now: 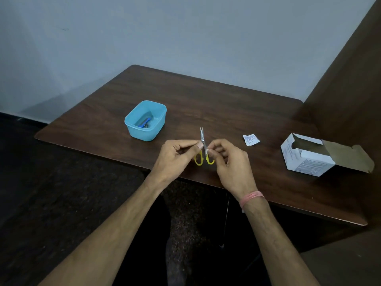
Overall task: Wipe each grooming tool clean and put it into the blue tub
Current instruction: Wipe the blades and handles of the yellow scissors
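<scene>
one scissors (202, 141), one tub (145, 120), one box (307, 155), one packet (251, 139)

Dim indoor light, soft and even, cool grey cast on the far wall (185, 34). Wall brightest centre and right, darkening toward the left corner. Faint diagonal shadow on the wall at far left. Dark wood counter (226, 96) shows a weak sheen, no hard glare. Floor (51, 182) at near left almost black, grainy, detail lost. Wide-angle bowing: counter edges curve, forearms stretch toward the near corners. Overall slightly soft; print on the white box (305, 159) unreadable.
</scene>
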Tool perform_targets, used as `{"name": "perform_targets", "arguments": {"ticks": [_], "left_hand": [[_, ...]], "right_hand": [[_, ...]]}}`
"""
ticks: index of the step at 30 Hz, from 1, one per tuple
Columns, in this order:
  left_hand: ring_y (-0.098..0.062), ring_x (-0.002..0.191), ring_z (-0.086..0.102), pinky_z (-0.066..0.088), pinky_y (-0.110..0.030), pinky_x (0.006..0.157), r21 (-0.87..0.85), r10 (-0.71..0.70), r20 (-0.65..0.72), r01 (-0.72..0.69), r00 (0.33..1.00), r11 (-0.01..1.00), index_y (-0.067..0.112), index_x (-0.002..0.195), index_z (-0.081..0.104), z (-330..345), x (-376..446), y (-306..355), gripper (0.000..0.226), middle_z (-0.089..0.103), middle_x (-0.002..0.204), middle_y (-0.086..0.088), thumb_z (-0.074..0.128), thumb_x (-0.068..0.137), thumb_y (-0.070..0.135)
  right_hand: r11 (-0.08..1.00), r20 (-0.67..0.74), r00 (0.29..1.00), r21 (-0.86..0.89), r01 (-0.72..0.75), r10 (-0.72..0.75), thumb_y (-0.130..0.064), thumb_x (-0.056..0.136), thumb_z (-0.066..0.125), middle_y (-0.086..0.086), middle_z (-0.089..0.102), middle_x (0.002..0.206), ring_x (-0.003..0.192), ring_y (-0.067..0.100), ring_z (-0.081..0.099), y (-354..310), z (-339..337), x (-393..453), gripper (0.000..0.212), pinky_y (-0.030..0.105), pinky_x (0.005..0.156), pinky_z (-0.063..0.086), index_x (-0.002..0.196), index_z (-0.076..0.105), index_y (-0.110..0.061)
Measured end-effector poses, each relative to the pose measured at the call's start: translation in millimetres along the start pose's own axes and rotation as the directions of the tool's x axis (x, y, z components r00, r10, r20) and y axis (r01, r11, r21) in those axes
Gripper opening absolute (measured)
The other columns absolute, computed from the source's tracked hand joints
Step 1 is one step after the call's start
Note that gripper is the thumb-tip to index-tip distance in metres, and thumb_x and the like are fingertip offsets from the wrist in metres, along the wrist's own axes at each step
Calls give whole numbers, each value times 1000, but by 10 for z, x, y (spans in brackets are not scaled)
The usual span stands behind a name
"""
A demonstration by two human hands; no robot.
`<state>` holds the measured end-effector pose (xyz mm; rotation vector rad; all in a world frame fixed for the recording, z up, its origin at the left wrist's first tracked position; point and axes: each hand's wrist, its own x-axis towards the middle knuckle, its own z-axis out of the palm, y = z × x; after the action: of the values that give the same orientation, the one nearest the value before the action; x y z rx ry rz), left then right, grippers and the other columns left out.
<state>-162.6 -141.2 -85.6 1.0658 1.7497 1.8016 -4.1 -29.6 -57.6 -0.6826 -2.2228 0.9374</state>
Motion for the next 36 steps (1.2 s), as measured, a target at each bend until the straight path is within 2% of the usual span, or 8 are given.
{"name": "perform_targets", "arguments": {"ticks": [4, 9, 13, 21, 28, 31, 33, 36], "left_hand": [[-18, 99, 83, 67, -39, 98, 2, -20, -18, 20, 1000, 1000, 15, 116, 90, -23, 6, 40, 15, 89, 103, 0, 87, 102, 19], [-24, 94, 82, 67, -42, 94, -105, -96, -12, 94, 995, 990, 14, 111, 90, -57, 20, 28, 12, 88, 101, -10, 86, 102, 22], [-18, 93, 84, 65, -34, 90, -56, -76, 34, 78, 996, 995, 17, 110, 89, -44, 15, 14, 8, 88, 98, -5, 86, 102, 20], [-23, 92, 81, 70, -47, 93, -184, -146, 31, 149, 989, 972, 10, 109, 83, -77, 28, 0, 6, 86, 101, -16, 81, 106, 15], [-19, 87, 83, 69, -31, 82, -268, -160, -20, 149, 987, 952, 11, 110, 82, -93, 61, -15, 7, 87, 106, -14, 79, 108, 17], [-15, 85, 83, 67, -27, 78, -283, -169, -97, 136, 981, 950, 9, 112, 82, -60, 53, -19, 6, 86, 98, -8, 78, 108, 13], [-14, 88, 83, 67, -26, 79, -323, -182, -133, 131, 974, 937, 8, 112, 81, -36, 53, 2, 6, 86, 95, -7, 77, 108, 10], [-14, 90, 83, 66, -25, 79, -372, -201, -143, 135, 969, 918, 10, 110, 82, -34, 41, 63, 5, 87, 97, -8, 77, 108, 9]], "right_hand": [[999, 36, 998, 6, -48, 48, -18, 102, 77, -10, 77, 84, 81, 12, 74, -35, 11, 3, 16, 39, 79, 60, 95, 73, -32], [989, -89, 986, -37, -145, 142, -25, 98, 82, -12, 79, 85, 79, 11, 76, 23, 19, -75, 11, 47, 86, 63, 92, 75, -32], [996, -161, 986, -62, -63, 53, -21, 95, 84, -16, 75, 94, 82, 7, 72, -41, 79, -122, 14, 41, 80, 61, 92, 78, -32], [983, -278, 960, -164, -78, 30, -23, 93, 86, -18, 74, 95, 89, 8, 61, -10, 136, -196, 8, 9, 78, 43, 92, 82, -30], [967, -284, 958, -233, -100, 31, -27, 98, 81, -18, 70, 96, 92, 13, 55, -108, 224, -138, 6, 24, 75, 40, 94, 79, -31], [973, -310, 923, 37, -227, 227, -26, 97, 84, -16, 76, 91, 91, 14, 68, -139, 307, -51, 6, 32, 83, 52, 92, 80, -29], [906, -330, 862, 313, -284, 384, -25, 95, 87, -14, 80, 89, 89, 8, 74, -194, 381, -32, 5, 37, 88, 60, 92, 83, -27], [811, -390, 761, 505, -295, 519, -27, 93, 89, -15, 82, 89, 88, 2, 77, -320, 533, -54, 5, 35, 91, 64, 91, 84, -27]]}}
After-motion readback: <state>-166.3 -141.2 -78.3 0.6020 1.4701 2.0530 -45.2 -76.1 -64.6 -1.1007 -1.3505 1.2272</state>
